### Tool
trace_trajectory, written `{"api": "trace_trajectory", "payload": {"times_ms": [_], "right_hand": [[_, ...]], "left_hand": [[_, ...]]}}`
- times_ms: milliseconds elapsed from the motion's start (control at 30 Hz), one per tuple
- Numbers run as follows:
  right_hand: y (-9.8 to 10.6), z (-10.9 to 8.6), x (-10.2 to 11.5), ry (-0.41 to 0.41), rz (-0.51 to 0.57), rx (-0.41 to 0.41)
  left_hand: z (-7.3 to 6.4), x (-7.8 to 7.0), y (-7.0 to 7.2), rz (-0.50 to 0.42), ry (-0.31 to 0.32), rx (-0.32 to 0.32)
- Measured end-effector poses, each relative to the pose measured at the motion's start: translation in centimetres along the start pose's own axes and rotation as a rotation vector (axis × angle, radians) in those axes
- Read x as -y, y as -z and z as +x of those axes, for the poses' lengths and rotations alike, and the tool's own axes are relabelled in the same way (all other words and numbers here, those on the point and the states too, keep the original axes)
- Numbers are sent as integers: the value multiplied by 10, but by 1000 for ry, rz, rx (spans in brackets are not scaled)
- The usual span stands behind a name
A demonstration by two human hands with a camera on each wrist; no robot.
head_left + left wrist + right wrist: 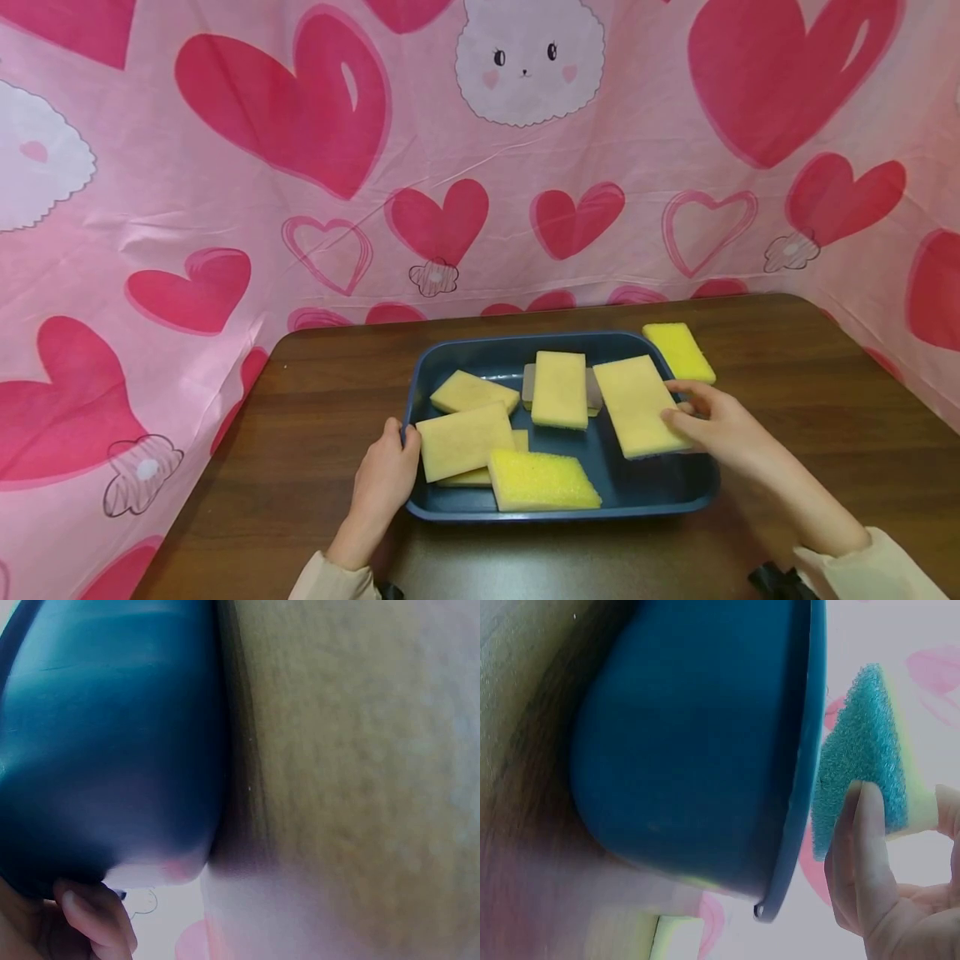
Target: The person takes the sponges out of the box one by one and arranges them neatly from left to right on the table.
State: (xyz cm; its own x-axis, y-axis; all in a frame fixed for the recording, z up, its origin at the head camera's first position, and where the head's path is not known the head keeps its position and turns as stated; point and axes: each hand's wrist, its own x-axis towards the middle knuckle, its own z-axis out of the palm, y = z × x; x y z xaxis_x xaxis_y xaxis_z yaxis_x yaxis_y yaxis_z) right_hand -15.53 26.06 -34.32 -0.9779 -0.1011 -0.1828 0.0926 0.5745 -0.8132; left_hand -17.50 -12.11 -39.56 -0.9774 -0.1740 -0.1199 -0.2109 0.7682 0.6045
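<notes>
"Two hands are at work in the head view! What's the left hand (pixel 386 475) doing?"

"It's curled on the left edge of the blue tub (pixel 637 492), and that's all it has hold of."

"And the right hand (pixel 723 421)?"

"It's pinching a scrub sponge (pixel 633 408), open only as wide as the sponge is thick. That sponge is over the tub's right end."

"Any more sponges?"

"Yes! Some pale sponges (pixel 465 442) are piled at the left in the tub. A bright yellow scrubby one (pixel 543 481) is at the front. Another pale sponge (pixel 558 387) lies in the middle, on something greyish. One yellow sponge (pixel 678 352) is on the brown bench (pixel 330 433), just past the back right corner. Behind is a pink cloth (pixel 435 150) with hearts."

"What about the left wrist view?"

"Mostly the tub's outside wall. A bit of the left hand shows by the rim."

"And the right wrist view?"

"The pinched sponge has a blue-green scratchy side! It's tilted, close by the rim."
</notes>
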Motion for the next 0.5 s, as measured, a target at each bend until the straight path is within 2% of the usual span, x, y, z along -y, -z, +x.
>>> {"api": "trace_trajectory", "payload": {"times_ms": [233,500], "right_hand": [[13,5,-5,-13,-16,-64],[34,15,-12,19,-90,-199]], "left_hand": [[0,0,0,3,3,4],[1,-1,1,6,4,9]]}}
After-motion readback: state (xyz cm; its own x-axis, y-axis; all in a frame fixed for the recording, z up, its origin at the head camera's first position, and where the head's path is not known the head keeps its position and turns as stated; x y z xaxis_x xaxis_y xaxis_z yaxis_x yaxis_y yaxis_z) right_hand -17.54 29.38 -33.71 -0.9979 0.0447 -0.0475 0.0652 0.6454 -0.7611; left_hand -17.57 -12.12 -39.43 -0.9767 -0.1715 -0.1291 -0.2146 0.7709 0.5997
